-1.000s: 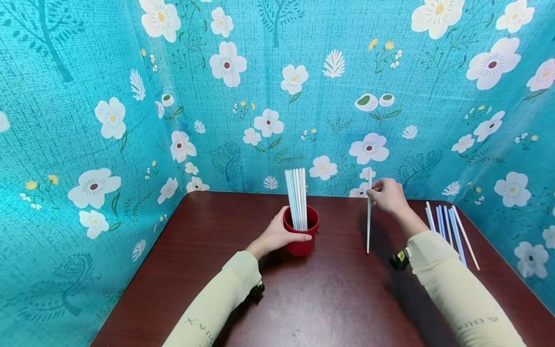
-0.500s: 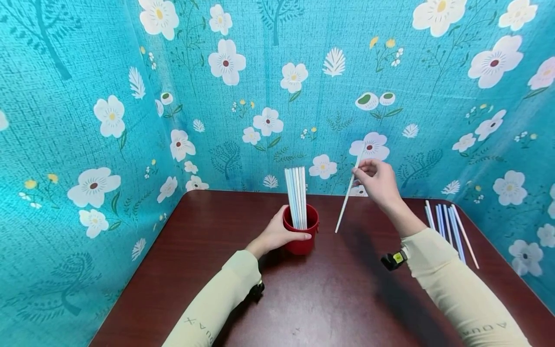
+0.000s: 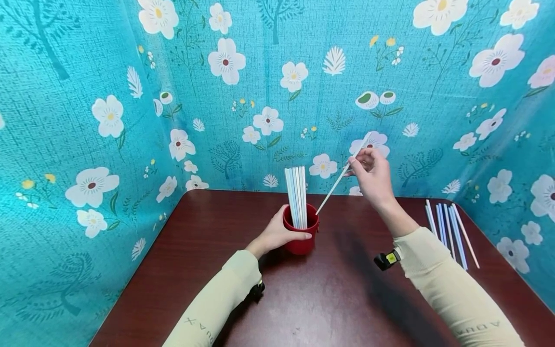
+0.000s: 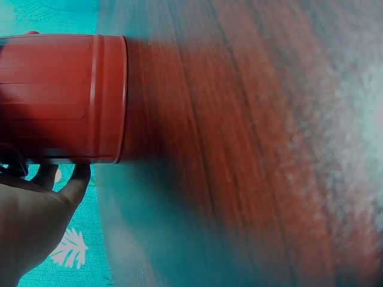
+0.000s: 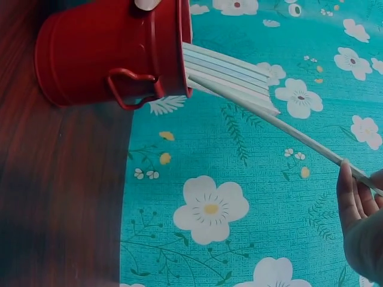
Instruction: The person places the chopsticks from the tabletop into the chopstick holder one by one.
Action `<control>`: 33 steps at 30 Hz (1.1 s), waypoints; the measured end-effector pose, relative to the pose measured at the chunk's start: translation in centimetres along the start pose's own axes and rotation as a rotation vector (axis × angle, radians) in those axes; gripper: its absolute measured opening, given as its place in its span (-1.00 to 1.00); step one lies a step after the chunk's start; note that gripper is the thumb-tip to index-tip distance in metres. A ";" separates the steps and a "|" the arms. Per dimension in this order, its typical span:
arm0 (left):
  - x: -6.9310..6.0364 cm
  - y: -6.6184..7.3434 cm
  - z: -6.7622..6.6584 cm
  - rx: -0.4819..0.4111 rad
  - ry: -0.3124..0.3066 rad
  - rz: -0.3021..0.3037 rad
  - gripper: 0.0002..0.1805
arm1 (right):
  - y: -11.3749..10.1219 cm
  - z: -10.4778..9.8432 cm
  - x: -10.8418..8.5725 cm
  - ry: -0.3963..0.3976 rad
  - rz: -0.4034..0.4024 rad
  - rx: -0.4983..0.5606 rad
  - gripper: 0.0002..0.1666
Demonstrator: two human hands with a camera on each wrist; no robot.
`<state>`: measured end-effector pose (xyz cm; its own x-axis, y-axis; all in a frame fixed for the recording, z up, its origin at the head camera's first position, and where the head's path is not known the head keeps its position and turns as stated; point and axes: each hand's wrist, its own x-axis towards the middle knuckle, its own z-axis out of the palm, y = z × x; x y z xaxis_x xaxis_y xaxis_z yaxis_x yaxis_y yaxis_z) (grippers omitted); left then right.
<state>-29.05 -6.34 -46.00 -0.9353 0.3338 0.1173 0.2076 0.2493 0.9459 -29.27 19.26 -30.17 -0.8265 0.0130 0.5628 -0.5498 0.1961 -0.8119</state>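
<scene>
My left hand [image 3: 279,232] grips the side of a small red bucket [image 3: 300,245], thumb across its near side just below the rim. In the bucket leans a bundle of thin white and pale blue sticks [image 3: 297,195]. My right hand [image 3: 374,179] pinches one pale stick [image 3: 336,185] near its upper end, holding it slanted. Its lower tip lies at the bucket's right rim in the head view; the right wrist view puts the stick's tip [image 5: 197,81] at the bucket's mouth. A looped handle [image 5: 134,89] shows on the bucket's side.
Several blue and white sticks [image 3: 451,231] lie loose at the right end of the dark brown table [image 3: 225,217]. Flowered turquoise cloth [image 3: 260,86] hangs behind and along both sides. A black wrist camera [image 3: 386,260] sits below my right wrist.
My right hand has moved left and slightly up, tilting the stick from upright to slanted, its lower tip now at the bucket. The left hand and bucket have stayed put.
</scene>
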 end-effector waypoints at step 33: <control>0.3 -0.3 -0.1 -0.001 0.001 0.007 -0.08 | 5.4 3.3 -0.4 -0.161 -0.074 -0.171 -0.74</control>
<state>-29.39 -6.39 -46.24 -0.9342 0.3343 0.1244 0.2140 0.2462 0.9453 -32.33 17.07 -35.33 -0.8009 -0.1617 0.5766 -0.5925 0.3537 -0.7238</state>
